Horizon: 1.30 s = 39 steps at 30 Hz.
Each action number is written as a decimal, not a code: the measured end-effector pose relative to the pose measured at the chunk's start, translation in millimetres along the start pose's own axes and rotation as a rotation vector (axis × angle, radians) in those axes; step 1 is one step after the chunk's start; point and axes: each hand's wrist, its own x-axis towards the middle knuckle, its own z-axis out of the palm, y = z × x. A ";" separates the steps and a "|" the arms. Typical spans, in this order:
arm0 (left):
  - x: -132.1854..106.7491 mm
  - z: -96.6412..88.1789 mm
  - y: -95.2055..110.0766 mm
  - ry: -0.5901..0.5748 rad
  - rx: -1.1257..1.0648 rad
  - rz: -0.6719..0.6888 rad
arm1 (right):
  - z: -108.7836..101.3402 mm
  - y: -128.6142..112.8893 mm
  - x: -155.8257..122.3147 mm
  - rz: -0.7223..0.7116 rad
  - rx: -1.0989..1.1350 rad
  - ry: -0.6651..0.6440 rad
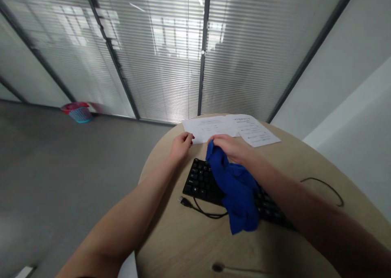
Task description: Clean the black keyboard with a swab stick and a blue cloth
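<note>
My right hand (pixel 229 145) is closed on one end of a blue cloth (pixel 235 184), which hangs down and drapes over a black keyboard (pixel 203 180). The cloth hides the keyboard's middle, and my right forearm covers part of its right end. Beyond the keyboard's left end is my left hand (pixel 182 142), its fingers curled together by the edge of a printed sheet (pixel 210 127). Whatever may be inside those fingers is hidden. A black USB cable (pixel 210 215) lies in front of the keyboard, its plug pointing left.
All this lies on a round-ended wooden table (pixel 183 245). A second printed sheet (pixel 256 131) overlaps the first at the far edge. A thin black cable (pixel 328 184) curves at right. A dark-tipped thin object (pixel 218 267) lies in front. A basket (pixel 80 113) stands by the glass partition.
</note>
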 end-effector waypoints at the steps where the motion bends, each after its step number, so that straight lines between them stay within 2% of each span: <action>1: -1.1 -1.6 1.0 -0.006 0.004 -0.001 | 5.4 9.5 6.5 0.000 -0.100 -0.007; 4: -5.8 -7.4 4.1 -0.016 -0.005 0.003 | 16.0 28.3 20.7 0.014 -0.314 -0.116; 7: -9.4 -11.6 5.2 -0.002 -0.013 -0.005 | 22.9 39.4 30.4 0.035 -0.357 -0.229; 10: -10.4 -13.6 5.4 0.007 0.020 -0.009 | 28.4 49.1 36.8 0.050 -0.385 -0.273; 14: -9.1 -14.1 4.2 0.016 0.049 0.009 | 32.4 60.0 41.7 0.061 -0.398 -0.245; 18: -6.3 -11.6 -0.5 0.009 0.064 0.008 | 35.8 65.6 44.1 0.081 -0.376 -0.269; 30: -4.2 -4.9 -6.9 -0.023 0.205 -0.049 | 31.8 61.0 37.3 0.015 -0.305 -0.262; 35: 10.0 1.2 -4.0 -0.078 0.398 -0.122 | 35.8 68.3 38.8 0.050 -0.281 -0.243; 39: 24.2 3.8 -0.9 -0.074 0.407 -0.166 | 37.6 66.3 38.2 0.065 -0.294 -0.206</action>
